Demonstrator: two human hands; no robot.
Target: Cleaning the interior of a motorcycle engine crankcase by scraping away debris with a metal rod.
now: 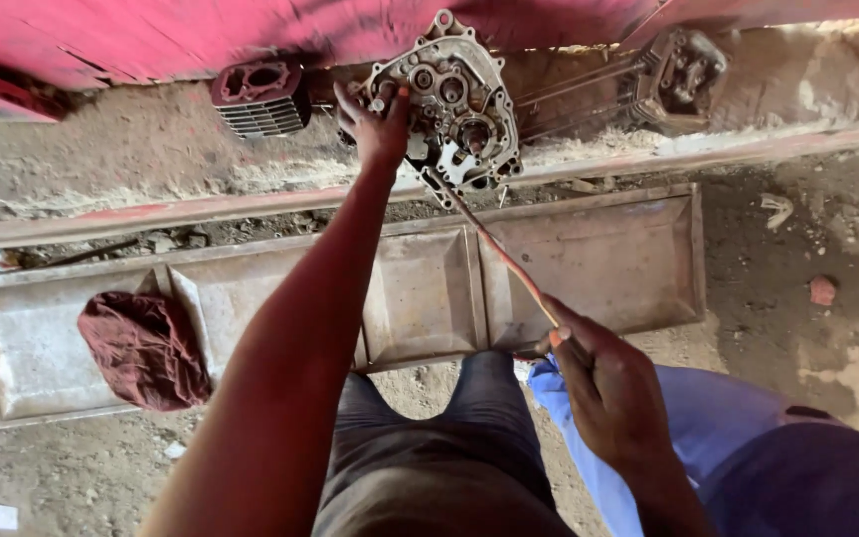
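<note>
Engine crankcase half [449, 104], grey and grimy with bearings and gear bores facing outward, stands on edge on a dusty concrete ledge [101, 169] against a pink-red wall [201, 30], propped upright so that its open face looks toward the person. The left hand [380, 124] reaches far forward and grips the casing's left rim, fingers [350, 104] curled around the edge, which seems to steady the part and keep it from tipping. The right hand [608, 383] stays low and near the body, fingers closed around the near end of a thin reddish tube [499, 254]; the tube runs diagonally up to the lower part of the casing, where its far tip meets the metal near a round bore, though the exact contact is too small to make out. A finned cylinder block [258, 99] sits just beside the casing on the left, and another dark engine part [683, 75] rests well apart on the right. Below the ledge, a long dented metal panel [599, 259] lies on the dirt floor, a dark red rag [146, 348] bunched on its left portion. Between the person's knees a light blue cloth [708, 418] spreads under the right forearm.
</note>
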